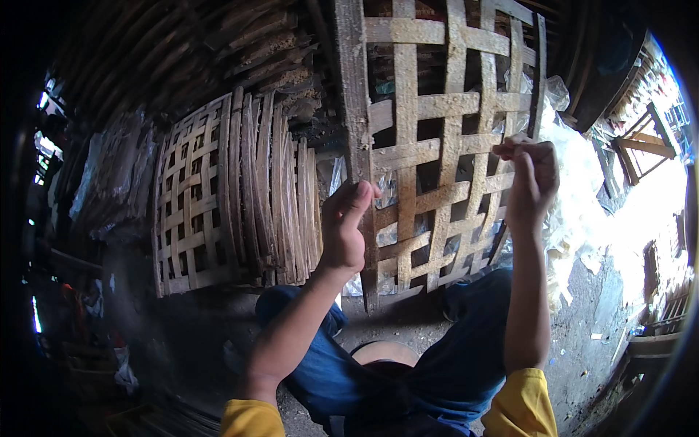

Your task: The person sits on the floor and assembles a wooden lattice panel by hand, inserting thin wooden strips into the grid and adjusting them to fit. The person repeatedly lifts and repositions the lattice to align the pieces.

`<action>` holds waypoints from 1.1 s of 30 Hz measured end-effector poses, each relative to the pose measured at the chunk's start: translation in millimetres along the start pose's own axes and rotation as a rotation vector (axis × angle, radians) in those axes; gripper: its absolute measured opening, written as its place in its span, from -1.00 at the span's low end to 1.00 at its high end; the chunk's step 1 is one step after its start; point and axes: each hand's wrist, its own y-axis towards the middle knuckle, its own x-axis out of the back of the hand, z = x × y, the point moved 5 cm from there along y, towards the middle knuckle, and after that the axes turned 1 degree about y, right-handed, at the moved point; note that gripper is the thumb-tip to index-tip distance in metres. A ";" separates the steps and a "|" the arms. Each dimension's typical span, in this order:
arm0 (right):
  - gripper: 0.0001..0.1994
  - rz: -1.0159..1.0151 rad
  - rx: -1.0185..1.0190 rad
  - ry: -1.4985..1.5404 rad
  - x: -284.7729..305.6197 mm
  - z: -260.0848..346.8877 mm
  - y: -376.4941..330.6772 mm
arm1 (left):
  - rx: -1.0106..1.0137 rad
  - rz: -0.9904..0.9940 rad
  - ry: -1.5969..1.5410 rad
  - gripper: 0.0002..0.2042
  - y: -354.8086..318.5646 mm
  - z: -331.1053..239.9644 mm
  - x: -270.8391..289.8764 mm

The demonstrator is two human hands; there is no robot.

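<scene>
A woven bamboo lattice tray (444, 109) stands upright in front of me, its strips pale and crusted. My left hand (344, 226) grips its left frame edge, thumb on the front of the wooden bar. My right hand (530, 178) is raised against the tray's right side, fingers pinched together near the top; I cannot tell whether anything is between them. Clear plastic shows through the gaps behind the lattice.
A stack of similar bamboo trays (233, 197) leans on edge to the left. Crumpled clear plastic sheets (575, 197) lie on the right. My knees in blue trousers (466, 357) are below, on a dirt floor (590, 313). Wooden frames (644, 149) stand far right in bright light.
</scene>
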 end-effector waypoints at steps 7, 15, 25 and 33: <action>-0.76 0.012 -0.222 -0.476 60.6 -22.8 10.9 | -0.021 -0.086 -0.041 -0.71 7.1 -4.4 17.7; -0.80 0.059 -0.167 -0.960 74.8 -21.0 11.2 | -0.002 -0.167 -0.092 -0.68 14.8 0.9 36.8; -0.84 0.060 0.100 -0.825 20.9 -3.2 0.5 | -0.076 -0.151 0.002 -0.69 16.4 -9.7 34.7; -0.75 0.257 0.387 -0.577 -72.3 24.6 -29.4 | -0.037 -0.030 0.110 -0.70 7.4 -1.8 -0.5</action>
